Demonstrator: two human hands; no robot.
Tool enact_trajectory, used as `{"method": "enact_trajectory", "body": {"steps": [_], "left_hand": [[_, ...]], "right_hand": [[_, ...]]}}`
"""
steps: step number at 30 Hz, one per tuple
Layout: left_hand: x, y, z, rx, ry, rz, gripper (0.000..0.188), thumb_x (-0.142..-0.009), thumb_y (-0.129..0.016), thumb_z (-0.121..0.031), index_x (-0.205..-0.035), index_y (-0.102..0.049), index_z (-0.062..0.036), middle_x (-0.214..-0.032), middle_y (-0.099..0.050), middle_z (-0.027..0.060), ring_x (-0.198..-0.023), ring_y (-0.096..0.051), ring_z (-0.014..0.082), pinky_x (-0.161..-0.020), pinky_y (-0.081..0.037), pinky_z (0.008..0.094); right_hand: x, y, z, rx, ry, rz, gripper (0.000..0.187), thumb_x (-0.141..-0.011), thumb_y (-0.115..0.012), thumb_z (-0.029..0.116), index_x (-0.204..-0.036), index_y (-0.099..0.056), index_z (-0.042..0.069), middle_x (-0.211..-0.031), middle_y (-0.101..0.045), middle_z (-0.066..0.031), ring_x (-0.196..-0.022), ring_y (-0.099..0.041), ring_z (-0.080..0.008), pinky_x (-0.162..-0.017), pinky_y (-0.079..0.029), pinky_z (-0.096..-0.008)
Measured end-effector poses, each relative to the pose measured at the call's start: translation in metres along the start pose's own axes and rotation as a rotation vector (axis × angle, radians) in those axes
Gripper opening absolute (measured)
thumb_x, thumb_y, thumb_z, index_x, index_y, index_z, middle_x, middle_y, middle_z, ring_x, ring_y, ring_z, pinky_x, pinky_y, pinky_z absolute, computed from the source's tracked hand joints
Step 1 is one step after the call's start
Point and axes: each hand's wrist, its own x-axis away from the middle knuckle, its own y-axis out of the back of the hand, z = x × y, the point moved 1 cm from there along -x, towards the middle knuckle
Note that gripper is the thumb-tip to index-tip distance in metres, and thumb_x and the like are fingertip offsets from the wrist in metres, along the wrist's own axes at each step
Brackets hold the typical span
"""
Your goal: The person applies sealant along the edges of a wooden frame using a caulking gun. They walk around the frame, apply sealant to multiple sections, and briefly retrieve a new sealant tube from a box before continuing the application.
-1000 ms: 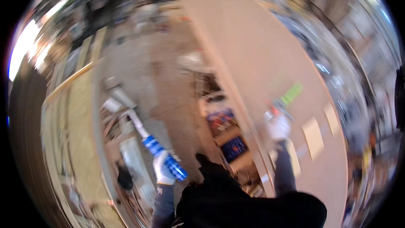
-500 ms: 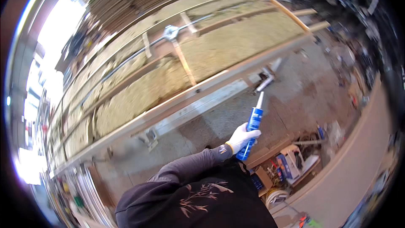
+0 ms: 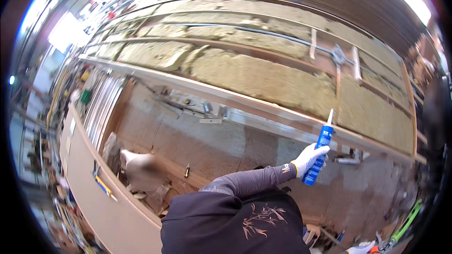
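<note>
My left hand [image 3: 310,159], in a white knit glove, is closed around a blue sealant cartridge [image 3: 325,136]. Its white tapered nozzle points up, overlapping the near rail of the framed panel [image 3: 263,79] in this view. At the lower right edge, my gloved right hand [image 3: 360,248] shows only in part, against a tool with a long green part [image 3: 406,222] and red and metal parts near the glove. The fingers there are mostly cut off, and the tool's full shape does not show.
Yellowish wool insulation fills the wooden frame, crossed by a grey conduit [image 3: 263,30] leading to a junction box [image 3: 338,55]. At left, a tan board [image 3: 101,207] carries a yellow-blue cutter [image 3: 104,187]. Metal profiles [image 3: 106,108] stand behind. A brass-coloured fitting [image 3: 187,170] lies nearby.
My view has swung left, bringing in the board, profiles and fitting. The cartridge stays in my left hand and now overlaps the frame's rail. More of the green tool and my right glove shows.
</note>
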Motion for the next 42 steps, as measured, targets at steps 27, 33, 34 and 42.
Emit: {"method": "enact_trajectory", "body": {"steps": [27, 33, 34, 42], "left_hand": [[0.251, 0.167, -0.054, 0.488, -0.934, -0.706, 0.038, -0.103, -0.059, -0.023, -0.131, -0.051, 0.0018, -0.117, -0.066, 0.016, -0.106, -0.066, 0.0291, -0.096, -0.055, 0.0458], [0.271, 0.174, -0.059, 0.62, -0.75, -0.902, 0.043, -0.092, -0.073, -0.028, -0.126, -0.058, -0.006, -0.097, -0.063, 0.0066, -0.078, -0.064, 0.0181, -0.071, -0.059, 0.0366], [0.276, 0.18, -0.057, 0.653, -0.769, -0.875, 0.043, -0.091, -0.074, -0.028, -0.125, -0.059, -0.0072, -0.095, -0.062, 0.006, -0.075, -0.064, 0.0184, -0.069, -0.059, 0.0361], [0.318, 0.253, -0.085, 0.711, -0.864, -0.852, 0.041, -0.087, -0.076, -0.02, -0.122, -0.058, -0.007, -0.095, -0.063, 0.0091, -0.08, -0.068, 0.0221, -0.071, -0.06, 0.0377]], "right_hand": [[0.282, -0.187, 0.313, -1.047, -0.206, 2.054, 0.01, -0.092, -0.065, 0.006, -0.091, -0.055, 0.006, -0.068, -0.05, 0.0011, -0.052, -0.045, -0.0085, -0.048, -0.032, -0.0251], [0.327, -0.201, 0.305, -1.013, 0.171, 2.15, 0.032, -0.087, -0.072, 0.014, -0.113, -0.066, -0.003, -0.093, -0.068, -0.0049, -0.089, -0.063, -0.0122, -0.083, -0.05, -0.0296], [0.336, -0.187, 0.326, -1.034, 0.341, 2.155, 0.034, -0.085, -0.07, 0.012, -0.115, -0.066, -0.003, -0.094, -0.07, -0.0065, -0.09, -0.064, -0.0125, -0.083, -0.05, -0.029], [0.432, -0.099, 0.425, -1.037, 0.855, 2.122, 0.032, -0.081, -0.065, 0.003, -0.113, -0.07, -0.002, -0.095, -0.075, -0.014, -0.09, -0.071, -0.0172, -0.083, -0.054, -0.0292]]}}
